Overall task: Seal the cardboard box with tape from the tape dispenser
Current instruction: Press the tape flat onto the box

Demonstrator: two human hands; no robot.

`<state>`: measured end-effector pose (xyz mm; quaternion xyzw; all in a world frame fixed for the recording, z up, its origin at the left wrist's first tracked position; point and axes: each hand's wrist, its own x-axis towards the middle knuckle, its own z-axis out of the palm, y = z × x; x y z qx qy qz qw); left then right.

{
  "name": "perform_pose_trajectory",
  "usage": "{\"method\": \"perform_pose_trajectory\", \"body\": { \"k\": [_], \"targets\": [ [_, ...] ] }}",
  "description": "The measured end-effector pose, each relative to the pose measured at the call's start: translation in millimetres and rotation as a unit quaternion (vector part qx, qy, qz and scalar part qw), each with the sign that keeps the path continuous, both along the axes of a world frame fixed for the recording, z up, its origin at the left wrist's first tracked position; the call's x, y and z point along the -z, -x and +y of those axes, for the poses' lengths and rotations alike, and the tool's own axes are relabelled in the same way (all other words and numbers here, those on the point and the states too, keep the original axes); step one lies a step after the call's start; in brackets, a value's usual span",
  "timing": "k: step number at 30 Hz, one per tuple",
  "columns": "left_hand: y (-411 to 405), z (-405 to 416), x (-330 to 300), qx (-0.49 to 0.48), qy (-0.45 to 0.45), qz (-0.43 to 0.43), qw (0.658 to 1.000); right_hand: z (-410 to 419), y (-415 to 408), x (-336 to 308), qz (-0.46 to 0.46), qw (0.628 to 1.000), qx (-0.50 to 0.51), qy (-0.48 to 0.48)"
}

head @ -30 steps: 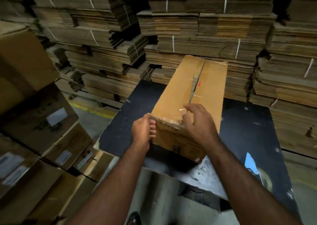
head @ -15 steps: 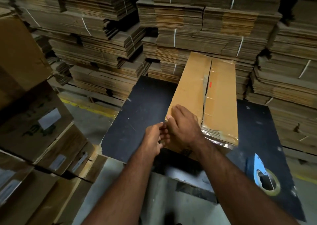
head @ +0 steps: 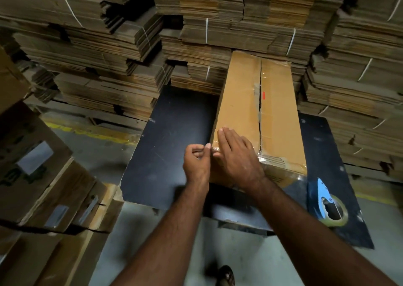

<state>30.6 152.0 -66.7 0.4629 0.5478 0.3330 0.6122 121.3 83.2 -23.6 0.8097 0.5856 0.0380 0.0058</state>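
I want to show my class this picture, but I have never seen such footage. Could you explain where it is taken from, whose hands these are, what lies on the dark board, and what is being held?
The picture comes from a camera worn on a person's head, looking down at their own bare hands. No robot is involved. A long cardboard box lies on a black board. The right hand lies flat on the box's near left corner, where clear tape shines. The left hand pinches at that corner, apparently a tape end. The blue tape dispenser lies unheld at the right. Bundled flat cardboard is stacked behind.
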Motion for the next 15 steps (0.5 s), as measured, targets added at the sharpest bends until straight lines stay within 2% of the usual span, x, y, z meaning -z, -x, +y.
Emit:
{"method": "perform_pose_trajectory", "body": {
  "k": [2,4,7,9,13,15],
  "targets": [
    [5.1,4.9,1.0,-0.029,-0.040,0.032,0.998,1.2,1.4,-1.4,0.010,1.000,0.000,0.012],
    [11.1,2.6,-4.2,-0.032,-0.085,0.011,0.996,1.8,-0.8,-1.9,0.018,1.000,-0.003,0.016],
    [15.9,-15.7,-13.6,0.040,-0.003,-0.134,0.990,0.4,-6.0,-0.2,0.017,0.999,-0.010,0.042],
    [16.7,-25.1,-18.6,0.086,0.050,-0.189,0.977,0.3,-7.5,1.9,0.013,0.999,-0.015,0.051],
    [11.0,-22.4,-34.1,0.149,0.047,-0.179,0.971,1.9,-8.3,-0.2,0.030,0.998,-0.023,0.052],
    [9.3,-12.0,-43.4,0.181,0.064,-0.142,0.971,1.7,-8.5,-3.9,0.037,0.997,-0.023,0.066]
  ]
}}
